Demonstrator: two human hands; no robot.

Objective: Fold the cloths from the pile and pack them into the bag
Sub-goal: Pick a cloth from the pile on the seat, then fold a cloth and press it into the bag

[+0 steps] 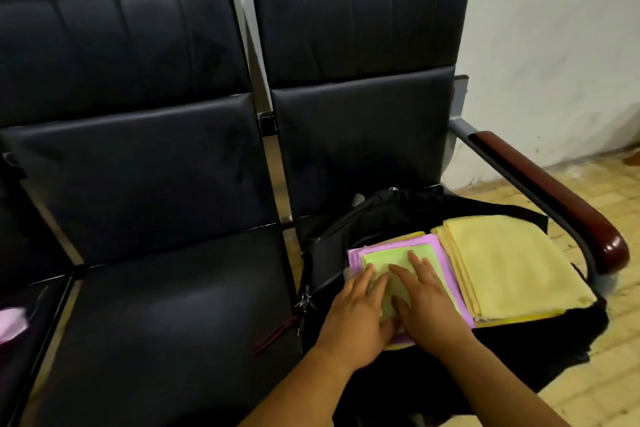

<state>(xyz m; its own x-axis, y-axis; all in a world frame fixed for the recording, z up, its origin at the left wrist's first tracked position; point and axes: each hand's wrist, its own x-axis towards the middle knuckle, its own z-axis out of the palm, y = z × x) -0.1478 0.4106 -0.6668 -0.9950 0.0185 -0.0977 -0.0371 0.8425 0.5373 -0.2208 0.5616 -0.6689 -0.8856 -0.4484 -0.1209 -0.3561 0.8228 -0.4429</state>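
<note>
Head view: the fingers [367, 274] of both hands lie straight and slightly spread, gripping nothing, pressed flat on a folded green cloth [384, 258]. The left hand [360, 308] covers the cloth's near left part and the right hand [429, 302] its near right part, the two thumbs almost meeting. The green cloth is a soft, fuzzy rectangle whose long axis runs away from the person, leaning a little to the left. It lies on top of a larger pink cloth [355, 258], which shows as a border along its far, left and right edges, with the edges of more folded cloths peeking out beneath. Just beside this stack, on the right, sits a thicker pile of pale yellow cloths [502, 263], folded flat, its long axis running the same way. Both stacks lie inside an open black bag [329, 253] of smooth fabric, its flap thrown back behind them and a metal zip pull [304, 302] hanging at its left side. The bag rests on the black padded surface [173, 305] of a row of seats, at the right end, next to a glossy brown armrest [554, 194]. Well apart at the far left lies another pink cloth [12, 322], blurred. Yellowish floor [606, 374] and a white wall [554, 28] lie beyond.
</note>
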